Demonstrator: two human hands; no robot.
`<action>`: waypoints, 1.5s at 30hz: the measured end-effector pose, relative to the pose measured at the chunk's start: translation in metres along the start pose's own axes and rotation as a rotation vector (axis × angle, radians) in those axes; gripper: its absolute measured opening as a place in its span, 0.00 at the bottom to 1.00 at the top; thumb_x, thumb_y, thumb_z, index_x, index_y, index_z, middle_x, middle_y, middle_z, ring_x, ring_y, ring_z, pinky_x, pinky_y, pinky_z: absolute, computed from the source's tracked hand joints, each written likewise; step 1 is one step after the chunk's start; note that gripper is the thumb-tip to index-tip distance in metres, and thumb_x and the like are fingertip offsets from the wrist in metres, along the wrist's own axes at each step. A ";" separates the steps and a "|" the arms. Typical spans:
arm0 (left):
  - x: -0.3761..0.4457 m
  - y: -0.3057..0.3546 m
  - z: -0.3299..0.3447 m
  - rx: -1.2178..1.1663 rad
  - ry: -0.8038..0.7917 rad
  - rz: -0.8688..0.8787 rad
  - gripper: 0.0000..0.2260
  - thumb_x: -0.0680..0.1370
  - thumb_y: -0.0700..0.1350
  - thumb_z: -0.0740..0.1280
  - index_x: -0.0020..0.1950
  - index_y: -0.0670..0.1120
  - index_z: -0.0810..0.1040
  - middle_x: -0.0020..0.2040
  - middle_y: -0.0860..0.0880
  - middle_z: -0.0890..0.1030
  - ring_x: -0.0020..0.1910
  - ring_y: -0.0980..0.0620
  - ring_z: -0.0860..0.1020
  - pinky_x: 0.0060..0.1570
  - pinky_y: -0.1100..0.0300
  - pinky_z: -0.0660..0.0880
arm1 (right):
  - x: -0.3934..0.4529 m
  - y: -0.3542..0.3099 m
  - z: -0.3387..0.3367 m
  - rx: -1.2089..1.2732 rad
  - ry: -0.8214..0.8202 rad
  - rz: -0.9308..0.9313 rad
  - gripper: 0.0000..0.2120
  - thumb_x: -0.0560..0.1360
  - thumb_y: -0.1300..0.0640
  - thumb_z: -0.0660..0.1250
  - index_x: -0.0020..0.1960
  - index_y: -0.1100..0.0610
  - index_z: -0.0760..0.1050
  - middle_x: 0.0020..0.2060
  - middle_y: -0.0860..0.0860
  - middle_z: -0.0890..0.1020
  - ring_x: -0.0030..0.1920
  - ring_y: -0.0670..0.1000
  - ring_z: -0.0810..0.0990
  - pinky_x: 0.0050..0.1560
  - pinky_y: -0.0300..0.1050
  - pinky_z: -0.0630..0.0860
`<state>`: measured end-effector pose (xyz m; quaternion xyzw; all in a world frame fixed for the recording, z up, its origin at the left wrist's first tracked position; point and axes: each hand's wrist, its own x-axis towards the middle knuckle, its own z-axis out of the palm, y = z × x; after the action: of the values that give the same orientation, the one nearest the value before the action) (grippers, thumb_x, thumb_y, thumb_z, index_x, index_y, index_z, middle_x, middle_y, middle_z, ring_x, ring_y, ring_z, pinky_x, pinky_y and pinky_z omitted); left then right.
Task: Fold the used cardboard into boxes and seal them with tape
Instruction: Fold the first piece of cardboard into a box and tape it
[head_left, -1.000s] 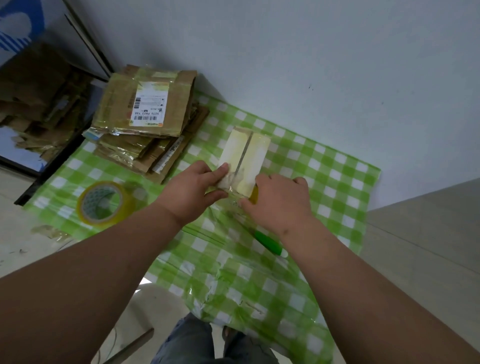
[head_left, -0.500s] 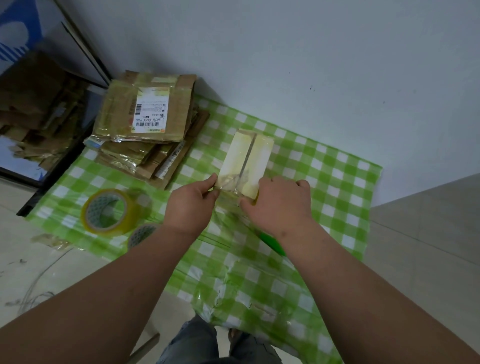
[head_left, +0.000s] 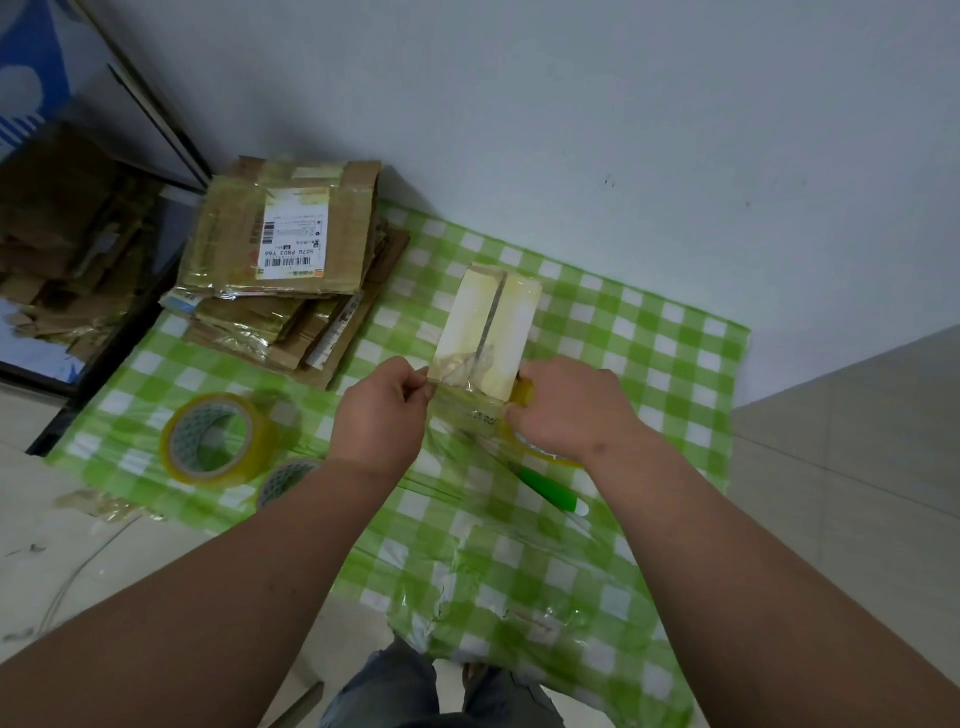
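On the green-checked cloth (head_left: 649, 338) covering the tabletop, near the wall (head_left: 571, 130), I see a small pale box (head_left: 485, 332) lying with its two top flaps closed and a dark seam running down its middle. Clear tape (head_left: 462, 392) stretches across the near end of the box, toward me.

Left hand (head_left: 382, 413) — grip closed, thumb and fingers pinching the left edge of the tape at the box's near left corner. Right hand (head_left: 569, 410) — fingers curled at the box's near right corner, around a yellow tape roll (head_left: 524, 395) of which only an edge shows beside the box and under the palm; I cannot tell exactly how the fingers sit on it. Both forearms reach in from the lower corners of the view.

Left of the hands, well apart from the box, a large yellow tape roll (head_left: 218, 439) rests on the cloth, and a second, smaller roll (head_left: 283, 478) lies just beside it, partly hidden by my left forearm. A green-handled tool (head_left: 553, 491) lies on the cloth below the right wrist; its working end is hidden.

At the far left corner of the cloth a stack of flattened cardboard (head_left: 280, 291) — used, taped, the top piece carrying a white shipping label (head_left: 293, 236) — lies against the wall. More cardboard scraps (head_left: 67, 234) sit on the floor to the far left. The near edge of the cloth hangs crumpled over the tabletop's edge, above a trouser leg (head_left: 384, 691).
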<state>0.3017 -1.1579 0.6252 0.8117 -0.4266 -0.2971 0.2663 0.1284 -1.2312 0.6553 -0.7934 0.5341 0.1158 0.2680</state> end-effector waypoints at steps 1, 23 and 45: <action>-0.001 0.001 0.000 0.027 0.005 0.009 0.04 0.80 0.43 0.66 0.46 0.44 0.76 0.52 0.48 0.84 0.41 0.50 0.77 0.39 0.58 0.70 | -0.001 0.000 0.001 -0.017 0.020 -0.002 0.15 0.77 0.44 0.61 0.61 0.45 0.75 0.44 0.45 0.78 0.47 0.52 0.76 0.50 0.49 0.64; 0.007 0.023 0.000 0.365 -0.256 0.180 0.23 0.82 0.60 0.54 0.78 0.64 0.56 0.63 0.47 0.73 0.55 0.47 0.75 0.50 0.53 0.74 | -0.023 0.024 -0.004 0.495 -0.035 0.183 0.14 0.77 0.51 0.66 0.62 0.52 0.74 0.53 0.51 0.78 0.49 0.51 0.76 0.48 0.48 0.73; 0.050 0.035 -0.007 0.431 -0.410 0.341 0.35 0.81 0.51 0.65 0.81 0.48 0.49 0.81 0.48 0.44 0.79 0.45 0.56 0.74 0.50 0.59 | -0.044 -0.007 0.048 1.081 0.034 0.132 0.09 0.80 0.50 0.65 0.58 0.53 0.77 0.50 0.48 0.82 0.50 0.48 0.80 0.50 0.44 0.75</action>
<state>0.3110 -1.2161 0.6412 0.6896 -0.6539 -0.3082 0.0434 0.1220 -1.1686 0.6385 -0.5090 0.5704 -0.1714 0.6214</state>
